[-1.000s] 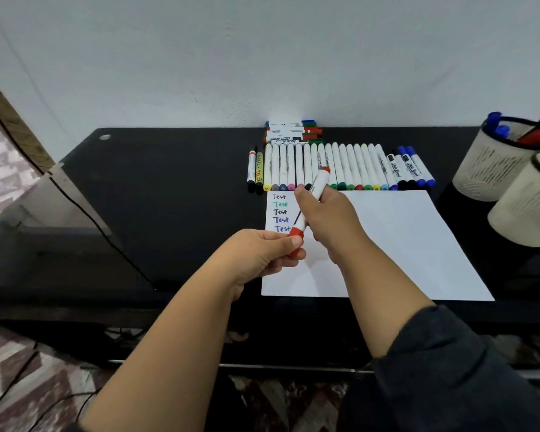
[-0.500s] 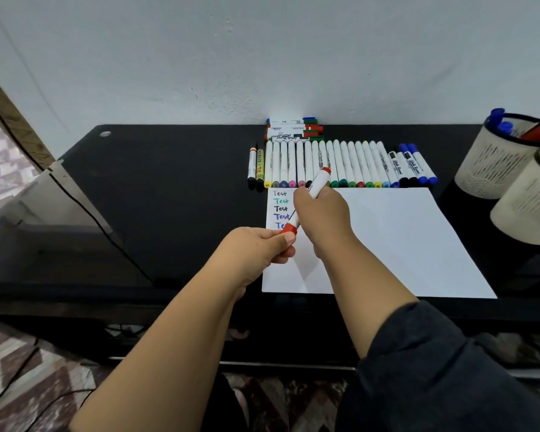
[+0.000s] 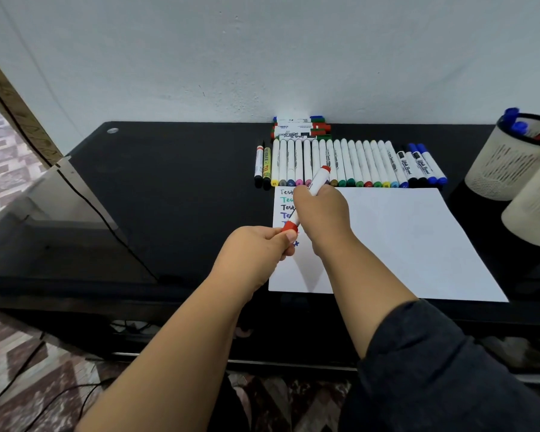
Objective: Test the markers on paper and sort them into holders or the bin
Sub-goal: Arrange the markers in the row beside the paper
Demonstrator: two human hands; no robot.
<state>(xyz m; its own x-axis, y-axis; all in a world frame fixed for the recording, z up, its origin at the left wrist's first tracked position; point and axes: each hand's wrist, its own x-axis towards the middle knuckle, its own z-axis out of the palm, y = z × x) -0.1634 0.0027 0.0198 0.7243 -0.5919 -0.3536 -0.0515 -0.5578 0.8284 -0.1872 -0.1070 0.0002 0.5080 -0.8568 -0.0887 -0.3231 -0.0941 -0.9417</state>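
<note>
Black table (image 3: 175, 194), white wall (image 3: 262, 51), patterned floor (image 3: 28, 378).

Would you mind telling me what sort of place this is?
Probably a room at home: a black table against a plain wall, patterned floor tiles, and loose cables underneath.

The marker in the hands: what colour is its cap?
Red. The marker has a white barrel with red cap and end, clearest in the head view.

White marker (image 3: 318, 181) with red ends; white paper (image 3: 402, 241) bearing black, green and blue words at its left edge; black table (image 3: 169, 194); cream holders (image 3: 505, 163) with black rims; grey sleeve (image 3: 424, 369).
</note>
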